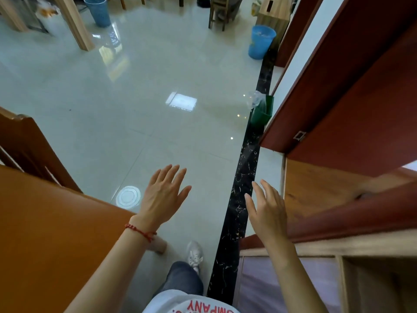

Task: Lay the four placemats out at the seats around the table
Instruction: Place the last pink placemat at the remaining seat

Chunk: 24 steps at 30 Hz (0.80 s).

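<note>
Standing over glossy floor, both hands empty.
Two blue bins (261, 41) waiting far off, contents unclear; left hand (163, 195) and right hand (266, 208) hovering, fingers spread wide.

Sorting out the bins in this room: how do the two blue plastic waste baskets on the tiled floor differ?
The blue plastic basket by the dark red door frame stands at the right, against the black marble floor strip; the blue plastic basket at the top left stands beside a pale wooden post. The right one shows its whole rim and contents; the left one's rim is cut by the frame edge. Both are upright and tapered.
</note>
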Tool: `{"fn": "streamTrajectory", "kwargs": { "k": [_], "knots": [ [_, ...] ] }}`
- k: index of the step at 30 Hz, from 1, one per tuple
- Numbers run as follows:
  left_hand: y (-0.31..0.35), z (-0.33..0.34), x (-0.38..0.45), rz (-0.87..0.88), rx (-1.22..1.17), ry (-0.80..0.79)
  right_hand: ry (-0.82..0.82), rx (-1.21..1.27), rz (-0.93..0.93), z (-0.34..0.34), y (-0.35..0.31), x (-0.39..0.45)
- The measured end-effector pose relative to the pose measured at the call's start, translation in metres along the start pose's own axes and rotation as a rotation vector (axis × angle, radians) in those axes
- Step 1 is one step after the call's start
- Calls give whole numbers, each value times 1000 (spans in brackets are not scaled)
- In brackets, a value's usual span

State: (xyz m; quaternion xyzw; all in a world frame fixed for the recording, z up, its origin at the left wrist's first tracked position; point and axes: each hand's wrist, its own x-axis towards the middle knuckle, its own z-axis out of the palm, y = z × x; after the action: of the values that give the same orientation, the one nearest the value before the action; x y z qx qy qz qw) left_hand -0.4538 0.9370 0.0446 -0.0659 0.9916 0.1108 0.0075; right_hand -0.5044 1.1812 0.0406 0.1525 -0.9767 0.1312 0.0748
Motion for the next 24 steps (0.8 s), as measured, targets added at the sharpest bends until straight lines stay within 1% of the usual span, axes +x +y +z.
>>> {"fn": "streamTrajectory", "kwargs": {
  "k": [3, 10, 15, 19, 24],
  "knots": [
    [-6, -4, 45, -12, -19, 3, -8, -23, -36, 5, 2, 51],
    [-17, -14, 129, -13, -12, -7, 61, -67, -83, 10, 6, 139],
    [-27, -16, 188, -49, -14, 3, 44, -72, -97, 32, 10, 206],
    [-38, -15, 239, -103, -11, 14, 32, -63, -172, 53, 12, 271],
    [-52, -20, 308, -208, 12, 35, 23, -57, -316, 73, 12, 368]
  ]
}}
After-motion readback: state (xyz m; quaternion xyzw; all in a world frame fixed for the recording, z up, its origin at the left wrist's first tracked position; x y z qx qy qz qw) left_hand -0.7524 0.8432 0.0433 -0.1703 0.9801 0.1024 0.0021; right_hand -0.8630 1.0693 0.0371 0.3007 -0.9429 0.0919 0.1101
